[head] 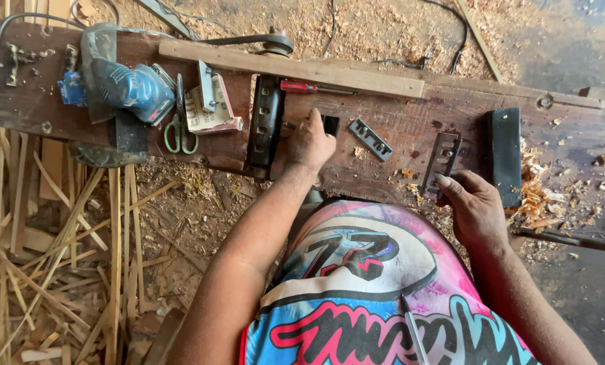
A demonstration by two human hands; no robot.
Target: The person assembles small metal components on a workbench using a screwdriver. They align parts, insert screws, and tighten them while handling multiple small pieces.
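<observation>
One heavy, dark wooden workbench (410, 128) spans my feed, with a paler batten (295, 67) lying along its far edge and sawdust on the ground beyond. On its left end sits a blue power tool (130, 88), and well to the right a black rectangular block (505, 155) lies across the boards beside a drift of wood shavings (535, 196). Near the middle, a black curved bar with slots (265, 128) lies across the bench. The left hand (310, 143) is just beside it, knuckles up and fingers curled down onto the wood. I cannot tell whether they pinch anything, though the fingertips sit by a small black piece (330, 124). The right hand (474, 206) rests at the near edge, loosely spread and clasping nothing, with its fingertips touching the lower end of a slotted metal plate (442, 159). A second, shorter slotted plate (370, 139) lies loose between the two hands. I judge the work to be at the stage of sorting and placing these loose metal parts. Any lift of the plate calls for a firm pinch on its narrow edges, since it lies flat on rough wood. Smaller still are the green-handled scissors (179, 128) and a red-handled screwdriver (299, 86), both untouched.
</observation>
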